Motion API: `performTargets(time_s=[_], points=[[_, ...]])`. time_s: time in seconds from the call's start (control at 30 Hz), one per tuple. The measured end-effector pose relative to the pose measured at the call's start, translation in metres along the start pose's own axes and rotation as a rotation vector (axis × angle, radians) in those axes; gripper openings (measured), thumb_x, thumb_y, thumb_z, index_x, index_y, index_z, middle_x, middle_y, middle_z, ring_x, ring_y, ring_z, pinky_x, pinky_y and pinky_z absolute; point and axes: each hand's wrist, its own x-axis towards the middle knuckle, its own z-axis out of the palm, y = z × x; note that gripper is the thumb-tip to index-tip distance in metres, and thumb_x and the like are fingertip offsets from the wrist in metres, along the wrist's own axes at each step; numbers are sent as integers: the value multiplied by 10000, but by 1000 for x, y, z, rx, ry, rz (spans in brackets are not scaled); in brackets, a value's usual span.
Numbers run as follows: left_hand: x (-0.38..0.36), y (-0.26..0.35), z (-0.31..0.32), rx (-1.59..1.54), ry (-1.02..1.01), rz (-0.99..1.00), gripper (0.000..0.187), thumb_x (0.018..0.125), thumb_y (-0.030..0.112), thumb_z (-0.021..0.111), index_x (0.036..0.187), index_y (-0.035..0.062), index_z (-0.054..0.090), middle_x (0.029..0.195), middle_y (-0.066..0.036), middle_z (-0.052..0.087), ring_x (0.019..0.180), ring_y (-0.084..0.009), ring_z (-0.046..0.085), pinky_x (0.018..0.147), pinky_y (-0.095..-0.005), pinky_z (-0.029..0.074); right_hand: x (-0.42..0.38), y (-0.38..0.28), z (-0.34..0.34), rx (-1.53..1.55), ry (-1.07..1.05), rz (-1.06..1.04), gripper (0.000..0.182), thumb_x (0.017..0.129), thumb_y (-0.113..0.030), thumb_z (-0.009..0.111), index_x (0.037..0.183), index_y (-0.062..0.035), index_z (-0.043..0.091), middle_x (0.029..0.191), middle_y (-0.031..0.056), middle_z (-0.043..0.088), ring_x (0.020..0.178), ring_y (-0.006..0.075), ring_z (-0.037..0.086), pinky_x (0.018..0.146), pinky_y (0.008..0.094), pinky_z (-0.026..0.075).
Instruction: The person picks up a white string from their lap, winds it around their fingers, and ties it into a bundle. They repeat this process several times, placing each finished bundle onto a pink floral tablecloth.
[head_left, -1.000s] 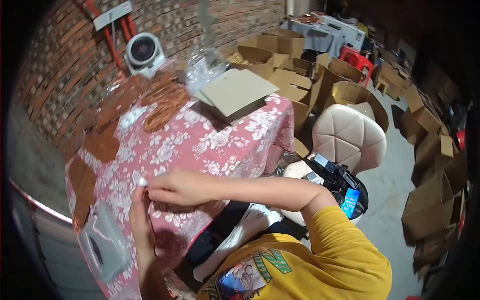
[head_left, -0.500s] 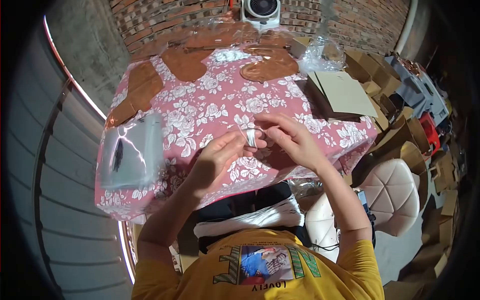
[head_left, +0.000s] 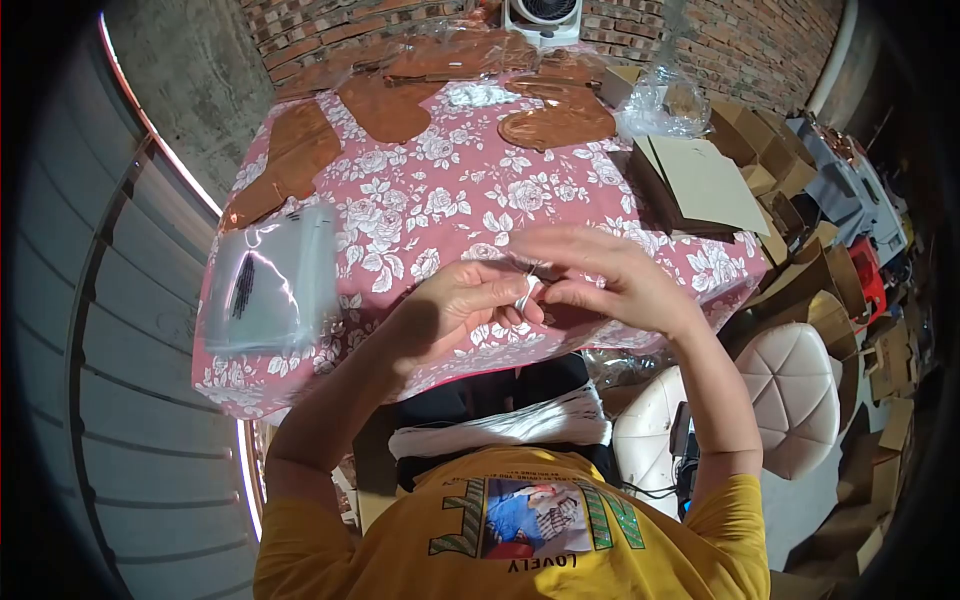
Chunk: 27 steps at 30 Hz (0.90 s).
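Pinched between the thumb and fingers of my left hand (head_left: 455, 305) is a small bundle of white string (head_left: 528, 290), held over the near part of the table. My right hand (head_left: 610, 275) arches over and beside the bundle from the right, its fingers stretched out and apart from the thumb. The upper fingers are smeared by motion. Across my lap lies a long hank of white string (head_left: 500, 432). A small heap of white string pieces (head_left: 482, 94) rests toward the far side of the table.
A floral pink tablecloth (head_left: 400, 220) covers the table. Clear plastic bags (head_left: 275, 285) lie at left, brown flat pieces (head_left: 385, 108) along the back, a stack of card sheets (head_left: 700, 185) at right. A fan (head_left: 543, 15) stands behind; a white chair (head_left: 790, 400) and cardboard boxes are at right.
The string loops that were spread on my left fingers now show as a narrower, pinched bundle. My right hand has risen over it with fingers more extended. The view has shifted slightly.
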Motion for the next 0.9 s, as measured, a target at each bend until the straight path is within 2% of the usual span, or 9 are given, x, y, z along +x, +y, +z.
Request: performTargets(time_s=[0.17, 0.23, 0.27, 0.3, 0.47, 0.53, 0.63, 0.8, 0.9], points=[[-2, -8, 1, 13, -37, 19, 299, 932, 207, 474, 1116, -23, 529, 988, -53, 586, 922, -114, 531, 851, -247, 400, -9, 8, 20, 10, 70, 55, 250, 769, -62, 656, 1019, -74, 654, 870, 88, 647, 799, 198, 623, 710, 301, 496], [0, -16, 0, 108, 24, 48, 304, 943, 235, 471, 1113, -12, 517, 948, -49, 586, 872, -103, 528, 778, -234, 408, -13, 11, 29, 30, 121, 150, 204, 788, -97, 668, 990, -69, 657, 804, 71, 629, 760, 171, 619, 675, 279, 489], [0, -17, 2, 93, 29, 31, 267, 941, 227, 480, 1065, -6, 520, 932, -59, 589, 836, -97, 526, 736, -222, 405, -13, 9, 29, 57, 105, 178, 199, 787, -109, 658, 978, -50, 649, 862, 114, 642, 796, 240, 636, 699, 311, 497], [5, -29, -6, 28, 29, 26, 225, 935, 209, 496, 1016, 1, 517, 924, -81, 592, 815, -102, 527, 725, -218, 407, -14, 12, 34, 100, 116, 224, 157, 812, -106, 652, 962, -60, 654, 812, 44, 642, 761, 119, 612, 681, 256, 481], [6, -35, -4, -17, 138, 100, 135, 921, 147, 517, 925, 15, 488, 888, -100, 597, 784, -105, 540, 698, -225, 413, -21, 15, 47, 332, 145, 489, 100, 852, -112, 621, 867, -16, 599, 796, 21, 635, 731, 45, 566, 629, 211, 474], [6, -30, 4, 85, 223, 151, 109, 913, 131, 520, 914, 23, 503, 866, -71, 584, 778, -93, 530, 691, -221, 412, -22, 15, 49, 339, 195, 437, 89, 865, -100, 600, 844, -15, 580, 777, 20, 618, 714, 48, 567, 626, 209, 475], [12, -38, -1, 49, 199, 342, 92, 920, 128, 490, 942, 44, 519, 913, -5, 486, 777, -55, 444, 704, -198, 368, -21, 11, 46, -58, 254, 150, 75, 804, -43, 622, 872, -37, 593, 810, 80, 555, 773, 207, 584, 633, 282, 464], [7, -18, 7, -220, 57, 39, 360, 982, 347, 337, 1101, 52, 505, 1029, -48, 532, 970, -138, 531, 724, -300, 457, -16, 1, 33, -354, 174, -166, 211, 722, -67, 653, 927, -68, 603, 864, 55, 556, 743, 208, 581, 626, 304, 489], [7, -25, -7, -351, -169, -119, 309, 974, 330, 376, 1049, 61, 508, 893, -49, 554, 786, -120, 523, 669, -256, 440, -10, -3, 23, -606, 30, -348, 320, 692, -152, 601, 1008, -101, 599, 887, 31, 559, 743, 170, 573, 583, 272, 481]])
